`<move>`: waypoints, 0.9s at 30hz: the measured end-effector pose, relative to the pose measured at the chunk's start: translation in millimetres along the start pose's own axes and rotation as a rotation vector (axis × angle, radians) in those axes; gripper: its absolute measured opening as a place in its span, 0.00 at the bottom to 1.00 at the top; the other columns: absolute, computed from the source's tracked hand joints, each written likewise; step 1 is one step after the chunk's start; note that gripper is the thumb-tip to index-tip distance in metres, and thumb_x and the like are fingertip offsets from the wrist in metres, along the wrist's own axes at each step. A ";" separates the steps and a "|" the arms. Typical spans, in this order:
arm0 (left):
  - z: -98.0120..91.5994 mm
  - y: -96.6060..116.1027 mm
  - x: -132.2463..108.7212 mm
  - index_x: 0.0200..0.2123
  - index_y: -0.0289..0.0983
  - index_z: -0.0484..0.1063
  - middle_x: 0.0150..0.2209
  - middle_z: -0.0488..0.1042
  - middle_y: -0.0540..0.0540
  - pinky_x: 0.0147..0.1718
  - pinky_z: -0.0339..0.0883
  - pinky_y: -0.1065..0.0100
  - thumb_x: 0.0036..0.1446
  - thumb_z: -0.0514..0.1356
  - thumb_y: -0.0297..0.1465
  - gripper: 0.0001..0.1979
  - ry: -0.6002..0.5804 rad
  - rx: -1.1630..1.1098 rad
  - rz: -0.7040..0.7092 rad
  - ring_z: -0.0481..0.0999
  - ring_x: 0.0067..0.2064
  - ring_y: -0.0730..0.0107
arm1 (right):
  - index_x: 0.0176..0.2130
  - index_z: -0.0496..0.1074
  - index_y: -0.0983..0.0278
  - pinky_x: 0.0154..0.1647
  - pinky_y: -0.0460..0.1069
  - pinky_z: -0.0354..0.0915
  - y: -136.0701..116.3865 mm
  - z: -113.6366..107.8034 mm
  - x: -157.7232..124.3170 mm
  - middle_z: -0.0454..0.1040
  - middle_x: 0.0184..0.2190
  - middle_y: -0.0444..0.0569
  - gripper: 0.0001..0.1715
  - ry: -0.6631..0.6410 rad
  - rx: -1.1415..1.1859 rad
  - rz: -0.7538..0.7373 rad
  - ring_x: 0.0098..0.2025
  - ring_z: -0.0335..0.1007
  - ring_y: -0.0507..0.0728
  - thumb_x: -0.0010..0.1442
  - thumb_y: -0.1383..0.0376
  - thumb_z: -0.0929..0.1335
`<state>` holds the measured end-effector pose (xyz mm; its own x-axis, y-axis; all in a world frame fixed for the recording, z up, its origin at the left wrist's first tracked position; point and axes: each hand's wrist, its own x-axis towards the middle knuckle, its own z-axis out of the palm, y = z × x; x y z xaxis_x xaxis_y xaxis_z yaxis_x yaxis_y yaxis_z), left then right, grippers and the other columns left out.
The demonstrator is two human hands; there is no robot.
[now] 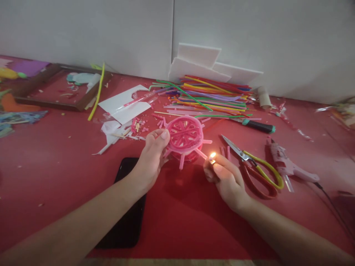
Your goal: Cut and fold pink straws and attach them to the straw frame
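A pink wheel-shaped craft [185, 135] with spokes and short stubs round its rim is held above the table. My left hand [154, 153] grips it at its left edge, thumb on top. My right hand [226, 179] is closed round a small lighter [212, 161], mostly hidden by the fingers. A flame burns at its top, close beside the tip of the stub at the wheel's lower right. Whether the flame touches the stub, I cannot tell. Under my left forearm lies a black phone [130, 221].
Scissors [244, 157], a glue gun [291, 166] with a cord and a dark-handled knife [259, 126] lie right. Behind are colourful pipe cleaners [210, 96], white boards [198, 55] and a cardboard roll [264, 98]. Left are white paper scraps [124, 103] and a brown frame [52, 103].
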<state>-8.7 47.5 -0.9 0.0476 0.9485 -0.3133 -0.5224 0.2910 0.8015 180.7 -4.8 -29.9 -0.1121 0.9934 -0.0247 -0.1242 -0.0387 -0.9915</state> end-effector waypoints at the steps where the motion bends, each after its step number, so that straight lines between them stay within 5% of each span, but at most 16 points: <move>1: 0.3 0.1 -0.1 0.41 0.40 0.71 0.37 0.81 0.50 0.32 0.73 0.67 0.45 0.71 0.48 0.25 -0.001 -0.004 0.001 0.81 0.38 0.63 | 0.30 0.68 0.62 0.25 0.48 0.49 0.2 -0.1 0.2 0.57 0.23 0.40 0.12 -0.007 -0.005 -0.009 0.24 0.48 0.51 0.63 0.59 0.63; 27: -0.1 -1.2 0.6 0.40 0.40 0.70 0.35 0.81 0.51 0.28 0.72 0.68 0.45 0.71 0.46 0.24 0.009 0.005 0.000 0.81 0.34 0.65 | 0.32 0.67 0.62 0.24 0.46 0.51 0.5 0.2 0.1 0.59 0.23 0.40 0.11 -0.029 -0.220 -0.077 0.24 0.51 0.50 0.65 0.61 0.62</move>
<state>-8.1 47.7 -2.1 0.0401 0.9471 -0.3183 -0.5185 0.2920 0.8037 180.4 -4.8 -30.4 -0.1393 0.9889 0.0523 0.0843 0.0645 -0.9943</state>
